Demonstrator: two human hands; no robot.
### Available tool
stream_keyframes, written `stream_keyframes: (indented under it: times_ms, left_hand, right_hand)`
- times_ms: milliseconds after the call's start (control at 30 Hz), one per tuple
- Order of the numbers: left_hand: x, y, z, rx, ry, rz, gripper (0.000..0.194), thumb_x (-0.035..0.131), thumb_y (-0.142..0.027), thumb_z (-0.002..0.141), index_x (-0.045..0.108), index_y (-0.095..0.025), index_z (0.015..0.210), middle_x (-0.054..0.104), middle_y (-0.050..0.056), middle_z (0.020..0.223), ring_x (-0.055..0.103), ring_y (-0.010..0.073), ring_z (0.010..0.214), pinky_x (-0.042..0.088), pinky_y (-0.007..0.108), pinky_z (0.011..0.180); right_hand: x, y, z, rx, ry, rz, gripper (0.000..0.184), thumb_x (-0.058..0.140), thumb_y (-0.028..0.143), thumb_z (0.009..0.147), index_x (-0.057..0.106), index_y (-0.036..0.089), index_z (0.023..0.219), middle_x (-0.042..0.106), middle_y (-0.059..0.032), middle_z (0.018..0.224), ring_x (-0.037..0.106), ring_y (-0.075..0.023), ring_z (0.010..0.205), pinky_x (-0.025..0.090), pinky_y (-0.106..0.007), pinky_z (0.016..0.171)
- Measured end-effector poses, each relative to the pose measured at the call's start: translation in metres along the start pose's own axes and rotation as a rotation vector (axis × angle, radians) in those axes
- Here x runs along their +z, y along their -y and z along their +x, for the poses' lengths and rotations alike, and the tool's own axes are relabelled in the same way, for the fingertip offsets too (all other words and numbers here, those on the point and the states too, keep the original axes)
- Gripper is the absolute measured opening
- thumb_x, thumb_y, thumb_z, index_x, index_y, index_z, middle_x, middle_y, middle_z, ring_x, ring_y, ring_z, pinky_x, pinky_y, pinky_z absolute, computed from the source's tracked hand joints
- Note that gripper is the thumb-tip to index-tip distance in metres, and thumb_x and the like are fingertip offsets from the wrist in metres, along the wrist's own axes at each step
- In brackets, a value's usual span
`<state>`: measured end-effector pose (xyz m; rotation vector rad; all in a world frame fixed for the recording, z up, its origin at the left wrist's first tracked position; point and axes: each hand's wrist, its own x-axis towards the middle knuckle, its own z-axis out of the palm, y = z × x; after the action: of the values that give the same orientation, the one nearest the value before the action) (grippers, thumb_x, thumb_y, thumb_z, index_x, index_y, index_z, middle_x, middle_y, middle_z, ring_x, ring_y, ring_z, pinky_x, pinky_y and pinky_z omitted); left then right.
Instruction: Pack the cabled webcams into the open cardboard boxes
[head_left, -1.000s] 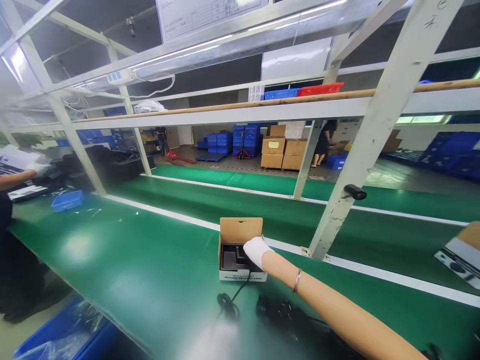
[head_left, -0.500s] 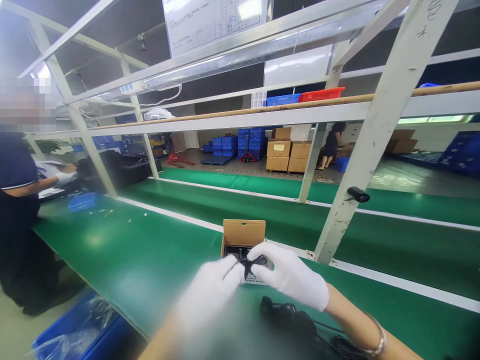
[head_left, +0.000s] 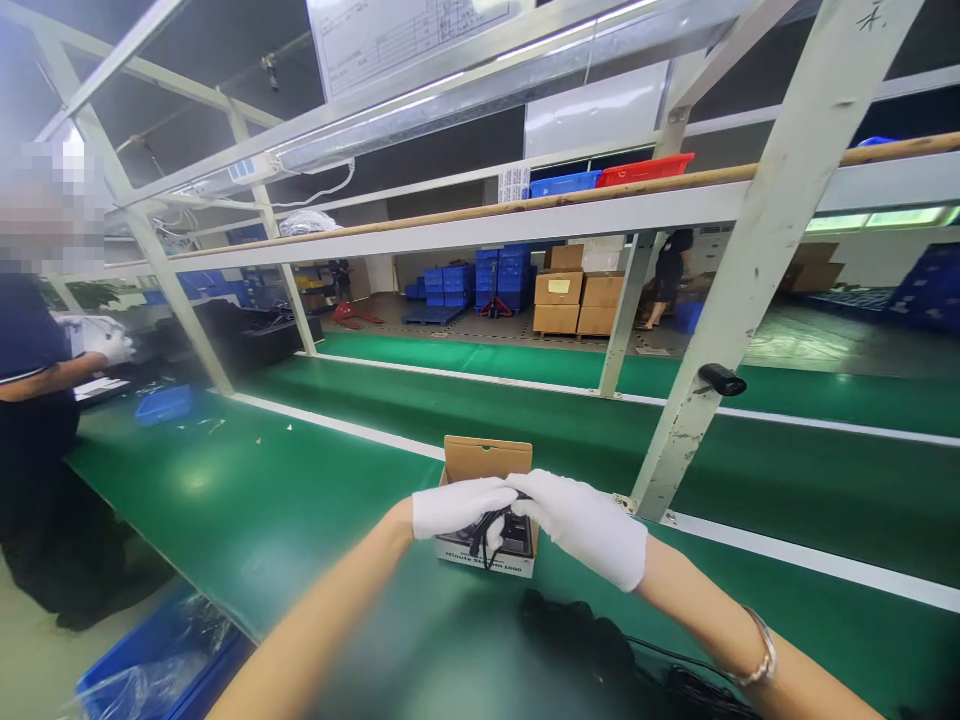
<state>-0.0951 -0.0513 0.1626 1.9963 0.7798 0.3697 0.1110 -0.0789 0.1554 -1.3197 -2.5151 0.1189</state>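
Pinched closed in the head view, the gloved left hand (head_left: pixel 459 506) and right hand (head_left: pixel 585 525) hold a black cable (head_left: pixel 482 532) over an open box (head_left: pixel 517 570) near the tabletop's (head_left: pixel 217 510) white-stripped far edge. Its front reads "Minute St…am 1000", partly covered; dark cords (head_left: pixel 697 688) lie nearer the near edge.

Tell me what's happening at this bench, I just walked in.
A person in white gloves holds a bundled black cable between the left hand and right hand, just above a printed carton. The carton stands on the green bench with its lid raised and black contents partly visible. More black cords lie nearer the person, to the right. A co-worker stands off to the left.
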Motion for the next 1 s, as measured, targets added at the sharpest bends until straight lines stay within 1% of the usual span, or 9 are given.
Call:
stream_keyframes:
  times_ms: [100, 200, 300, 400, 533, 667, 767, 933, 1000]
  left_hand:
    - [-0.010, 0.007, 0.012, -0.017, -0.005, 0.016, 0.047, 0.056, -0.047, 0.086, 0.056, -0.025, 0.128, 0.064, 0.004, 0.122, 0.063, 0.0183, 0.088, 0.048, 0.035, 0.088]
    - [-0.016, 0.020, 0.023, -0.055, -0.001, 0.012, 0.052, 0.061, -0.036, 0.081, 0.053, -0.024, 0.131, 0.064, 0.006, 0.120, 0.059, 0.0139, 0.069, 0.049, 0.031, 0.067]
    - [-0.022, 0.029, 0.029, -0.066, -0.026, 0.002, 0.051, 0.062, -0.036, 0.079, 0.053, -0.021, 0.128, 0.063, 0.006, 0.113, 0.055, 0.0118, 0.064, 0.046, 0.029, 0.062]
    - [-0.028, 0.032, 0.032, -0.032, -0.059, -0.014, 0.050, 0.058, -0.042, 0.083, 0.050, -0.021, 0.127, 0.061, 0.006, 0.113, 0.053, 0.0108, 0.068, 0.046, 0.027, 0.065]
    - [-0.041, 0.039, 0.031, -0.026, 0.016, 0.046, 0.045, 0.057, -0.045, 0.084, 0.053, -0.021, 0.122, 0.061, 0.004, 0.107, 0.054, 0.0109, 0.070, 0.048, 0.026, 0.066]
    - [-0.048, 0.060, 0.031, -0.105, 0.141, 0.270, 0.043, 0.066, -0.046, 0.076, 0.063, -0.025, 0.114, 0.068, 0.001, 0.096, 0.059, 0.0132, 0.069, 0.050, 0.027, 0.065]
    - [-0.040, 0.075, 0.035, -0.131, 0.201, 0.505, 0.043, 0.068, -0.039, 0.072, 0.065, -0.026, 0.113, 0.071, 0.002, 0.096, 0.064, 0.0190, 0.075, 0.052, 0.031, 0.068]
    - [-0.019, 0.085, 0.042, -0.104, 0.280, 0.858, 0.035, 0.063, -0.021, 0.070, 0.069, -0.018, 0.104, 0.072, 0.013, 0.098, 0.067, 0.0326, 0.085, 0.053, 0.043, 0.073]
    - [-0.014, 0.086, 0.040, -0.084, 0.280, 0.947, 0.033, 0.062, -0.018, 0.070, 0.070, -0.016, 0.102, 0.071, 0.017, 0.101, 0.067, 0.0366, 0.089, 0.053, 0.047, 0.076]
  right_hand:
    - [0.004, -0.010, 0.013, 0.073, 0.054, -0.225, 0.023, 0.042, 0.028, 0.100, 0.064, 0.020, 0.103, 0.067, -0.0064, 0.095, 0.064, -0.0227, 0.086, 0.047, -0.031, 0.071]
    - [0.008, -0.016, 0.026, 0.076, 0.040, -0.388, 0.023, 0.050, 0.032, 0.097, 0.067, 0.019, 0.093, 0.066, -0.0071, 0.088, 0.062, -0.0234, 0.084, 0.042, -0.030, 0.067]
    - [0.008, -0.023, 0.034, 0.071, -0.002, -0.340, 0.024, 0.050, 0.036, 0.097, 0.069, 0.022, 0.091, 0.064, -0.0047, 0.087, 0.060, -0.0203, 0.083, 0.038, -0.028, 0.065]
    - [0.003, -0.027, 0.034, 0.161, -0.027, -0.251, 0.025, 0.047, 0.038, 0.097, 0.069, 0.025, 0.095, 0.064, -0.0028, 0.091, 0.060, -0.0181, 0.083, 0.035, -0.027, 0.062]
    - [0.005, -0.016, 0.032, 0.197, -0.012, -0.290, 0.030, 0.045, 0.041, 0.097, 0.069, 0.023, 0.091, 0.065, -0.0039, 0.090, 0.061, -0.0195, 0.082, 0.036, -0.028, 0.062]
    - [0.026, 0.010, 0.040, 0.147, 0.148, -0.471, 0.033, 0.049, 0.037, 0.095, 0.072, 0.014, 0.090, 0.068, -0.0141, 0.090, 0.064, -0.0271, 0.086, 0.042, -0.035, 0.070]
    - [0.046, 0.019, 0.049, 0.124, 0.275, -0.517, 0.027, 0.060, 0.030, 0.087, 0.073, 0.007, 0.083, 0.069, -0.0213, 0.086, 0.065, -0.0327, 0.086, 0.043, -0.040, 0.073]
    - [0.069, 0.013, 0.054, 0.072, 0.455, -0.550, 0.007, 0.075, 0.019, 0.067, 0.072, 0.013, 0.069, 0.071, -0.0157, 0.078, 0.066, -0.0316, 0.082, 0.044, -0.040, 0.076]
    - [0.077, 0.011, 0.054, 0.063, 0.502, -0.558, 0.007, 0.076, 0.013, 0.062, 0.071, 0.014, 0.066, 0.071, -0.0135, 0.077, 0.066, -0.0315, 0.081, 0.045, -0.040, 0.076]
